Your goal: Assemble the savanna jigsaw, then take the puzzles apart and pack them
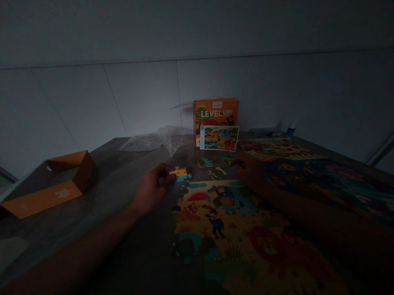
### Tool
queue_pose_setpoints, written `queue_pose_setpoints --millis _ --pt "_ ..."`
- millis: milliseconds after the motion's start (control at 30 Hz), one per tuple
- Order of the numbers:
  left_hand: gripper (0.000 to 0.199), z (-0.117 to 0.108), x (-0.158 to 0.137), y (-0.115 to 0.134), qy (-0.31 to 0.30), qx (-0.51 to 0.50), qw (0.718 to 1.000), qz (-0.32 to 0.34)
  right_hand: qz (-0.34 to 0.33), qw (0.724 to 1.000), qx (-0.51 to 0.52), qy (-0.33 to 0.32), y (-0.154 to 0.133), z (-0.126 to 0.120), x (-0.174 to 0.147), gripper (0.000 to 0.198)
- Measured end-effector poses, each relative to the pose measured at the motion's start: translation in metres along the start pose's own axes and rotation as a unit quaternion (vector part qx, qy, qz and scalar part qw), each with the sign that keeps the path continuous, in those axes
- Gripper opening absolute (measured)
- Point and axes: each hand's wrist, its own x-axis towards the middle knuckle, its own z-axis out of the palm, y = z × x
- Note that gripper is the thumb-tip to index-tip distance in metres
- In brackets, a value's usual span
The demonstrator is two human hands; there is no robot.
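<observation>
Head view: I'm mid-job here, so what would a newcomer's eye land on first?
Probably the bright orange cardboard box marked "LEVEL UP!" at the table's far side, with a rectangular white-edged picture card standing before it. Next, the large, colourful animal jigsaw puzzle spreading toward the viewer between the forearms. Just off its far left corner, the left hand holds a small yellow-and-blue jigsaw piece.

The left hand (153, 187) held a puzzle piece (180, 172) — the right hand (251, 171) was beside loose pieces (204, 162) toward the table's (119, 166) far edge.
</observation>
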Motion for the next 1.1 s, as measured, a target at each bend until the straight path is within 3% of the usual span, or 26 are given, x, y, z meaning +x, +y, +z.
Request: queue_pose_setpoints --millis 100,267,500,633,733,867,933,1100 --pt "0.021 0.000 0.000 0.000 0.006 0.002 1.000 0.017 0.001 1.000 -0.002 0.001 0.001 0.000 0.000 0.029" --pt "0.022 0.001 0.000 -0.003 -0.068 0.035 0.997 0.022 0.002 1.000 -0.002 0.001 0.001 0.000 0.001 0.029" --pt "0.023 0.002 -0.001 -0.004 -0.088 0.036 0.995 0.040 0.023 0.999 -0.013 -0.024 -0.004 -0.003 0.001 0.030" --pt "0.023 0.002 -0.001 -0.007 -0.098 0.026 0.994 0.042 0.043 0.996 -0.027 -0.079 -0.009 -0.008 0.006 0.032" --pt "0.023 0.002 -0.001 -0.007 -0.099 0.024 0.994 0.043 0.058 0.984 -0.036 -0.166 -0.012 -0.021 0.020 0.023" --pt "0.024 0.001 -0.001 -0.005 -0.099 0.037 0.993 0.057 0.094 0.943 -0.042 -0.317 -0.021 -0.058 0.046 0.012" --pt "0.024 0.000 -0.001 -0.004 -0.099 0.039 0.993 0.060 0.112 0.890 -0.058 -0.438 -0.027 -0.076 0.055 0.016" --pt "0.028 0.001 0.000 -0.008 -0.101 0.036 0.993 0.042 0.097 0.811 -0.095 -0.570 -0.042 -0.092 0.053 0.021"
